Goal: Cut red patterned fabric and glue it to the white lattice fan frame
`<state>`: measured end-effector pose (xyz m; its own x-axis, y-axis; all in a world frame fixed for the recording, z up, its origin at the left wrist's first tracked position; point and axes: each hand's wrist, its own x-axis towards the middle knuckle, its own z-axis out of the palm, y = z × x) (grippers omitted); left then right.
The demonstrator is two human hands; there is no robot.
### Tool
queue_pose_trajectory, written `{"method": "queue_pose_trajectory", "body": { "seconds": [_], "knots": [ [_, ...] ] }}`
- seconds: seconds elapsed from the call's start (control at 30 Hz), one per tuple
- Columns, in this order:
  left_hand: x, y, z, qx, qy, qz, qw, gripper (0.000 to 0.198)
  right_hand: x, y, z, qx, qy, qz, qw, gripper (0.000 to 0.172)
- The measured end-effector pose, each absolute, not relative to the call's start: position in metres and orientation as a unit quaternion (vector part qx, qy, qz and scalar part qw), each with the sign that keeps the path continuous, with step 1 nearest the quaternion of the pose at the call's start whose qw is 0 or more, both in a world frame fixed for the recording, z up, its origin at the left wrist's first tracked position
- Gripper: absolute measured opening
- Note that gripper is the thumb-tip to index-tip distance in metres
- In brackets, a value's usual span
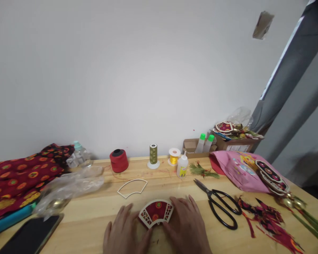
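Note:
A fan-shaped ornament (156, 211), with a pale lattice-ended wooden frame and dark red patterned fabric, lies on the table between my hands. My left hand (125, 231) holds its left end, thumb at the lower edge. At the other end, my right hand (187, 225) grips it with the thumb below and the index finger at the upper corner. Beyond them lies a thin fan-shaped wooden outline (122, 194), touched by neither hand. Black-handled scissors (214, 201) rest to the right of my right hand, blades pointing away.
Along the back stand a red thread cone (119, 161), a green spool (153, 155), a yellow spool (174, 157) and a glue bottle (182, 165). Patterned red cloth (23, 176) and a phone (29, 234) lie left. Fabric scraps (267, 218) and a pink bag (238, 173) occupy the right.

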<state>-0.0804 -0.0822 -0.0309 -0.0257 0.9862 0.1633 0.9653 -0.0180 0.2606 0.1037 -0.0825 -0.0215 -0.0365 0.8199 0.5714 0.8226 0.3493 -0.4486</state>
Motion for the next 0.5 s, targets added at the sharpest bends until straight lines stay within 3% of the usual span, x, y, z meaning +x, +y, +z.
{"method": "queue_pose_trajectory", "body": {
  "seconds": [0.5],
  "knots": [
    [-0.0823, -0.0785, -0.0337, 0.685, 0.712, 0.145, 0.048, 0.049, 0.1047, -0.0794, -0.0248, -0.616, -0.693, 0.050, 0.371, 0.048]
  ]
}}
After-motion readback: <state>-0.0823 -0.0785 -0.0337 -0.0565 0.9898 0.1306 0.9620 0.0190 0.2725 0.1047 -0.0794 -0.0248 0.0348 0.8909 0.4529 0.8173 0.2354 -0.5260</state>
